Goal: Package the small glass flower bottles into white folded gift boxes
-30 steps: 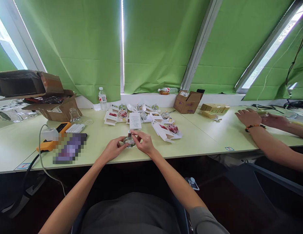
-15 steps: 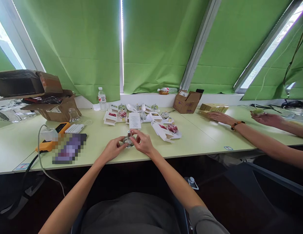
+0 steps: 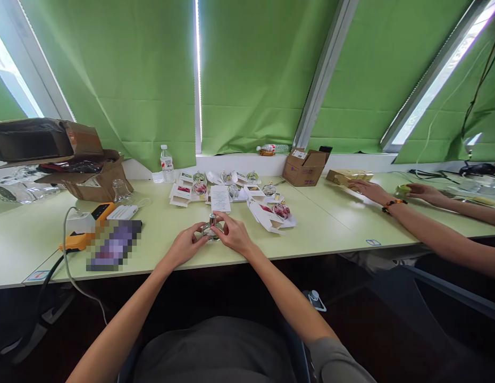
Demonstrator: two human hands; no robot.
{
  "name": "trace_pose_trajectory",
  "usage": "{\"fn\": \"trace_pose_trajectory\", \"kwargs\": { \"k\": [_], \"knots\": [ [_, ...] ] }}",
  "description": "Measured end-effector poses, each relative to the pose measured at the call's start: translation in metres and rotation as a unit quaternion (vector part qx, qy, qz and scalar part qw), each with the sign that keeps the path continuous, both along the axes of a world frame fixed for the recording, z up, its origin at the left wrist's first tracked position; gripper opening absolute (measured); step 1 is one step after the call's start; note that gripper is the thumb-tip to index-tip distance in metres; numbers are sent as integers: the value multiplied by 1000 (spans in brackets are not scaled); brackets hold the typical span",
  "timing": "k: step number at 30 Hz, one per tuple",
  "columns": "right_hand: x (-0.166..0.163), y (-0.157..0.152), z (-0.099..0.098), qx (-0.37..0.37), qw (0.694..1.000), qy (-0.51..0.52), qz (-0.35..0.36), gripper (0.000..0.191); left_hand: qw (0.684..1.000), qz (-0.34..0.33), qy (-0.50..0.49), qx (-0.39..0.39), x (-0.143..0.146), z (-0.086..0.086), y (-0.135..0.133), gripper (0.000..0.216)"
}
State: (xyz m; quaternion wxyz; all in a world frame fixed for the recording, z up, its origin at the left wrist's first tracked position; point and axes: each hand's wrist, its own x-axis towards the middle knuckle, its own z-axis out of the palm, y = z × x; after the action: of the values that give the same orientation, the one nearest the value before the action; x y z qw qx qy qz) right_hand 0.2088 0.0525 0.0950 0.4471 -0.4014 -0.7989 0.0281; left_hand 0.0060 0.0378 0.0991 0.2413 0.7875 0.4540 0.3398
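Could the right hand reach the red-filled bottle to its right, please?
Probably yes: the red-filled bottle lies near the right hand, with only a flat white carton between them, though that hand holds the small glass bottle.

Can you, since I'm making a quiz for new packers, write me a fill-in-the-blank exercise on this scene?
1. The left hand and the right hand together hold a small glass ____ near the front edge of the table.
2. The blinds behind the table are ____.
3. The small cardboard box right of centre, by the sill, has its flaps ____.
Missing words: bottle; green; open.
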Motion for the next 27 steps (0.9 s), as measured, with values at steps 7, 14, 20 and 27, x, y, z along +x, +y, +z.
{"fn": "trace_pose_trajectory", "kwargs": {
  "k": [7, 14, 20, 27],
  "knots": [
    [1, 1, 3, -22, 999, 32, 21, 54, 1000, -7, 4, 5, -1, -1, 1, 45],
    [-1, -1, 6, -1, 999, 31, 22, 34, 1000, -14, -3, -1, 0, -1, 2, 43],
    [-2, -3, 8, -10, 1000, 2, 7, 35, 1000, -11, -8, 4, -1, -1, 1, 43],
    [-3, -10, 12, -4, 996, -88, -21, 49, 1000, -6, 0, -2, 1, 3, -1, 46]
  ]
}}
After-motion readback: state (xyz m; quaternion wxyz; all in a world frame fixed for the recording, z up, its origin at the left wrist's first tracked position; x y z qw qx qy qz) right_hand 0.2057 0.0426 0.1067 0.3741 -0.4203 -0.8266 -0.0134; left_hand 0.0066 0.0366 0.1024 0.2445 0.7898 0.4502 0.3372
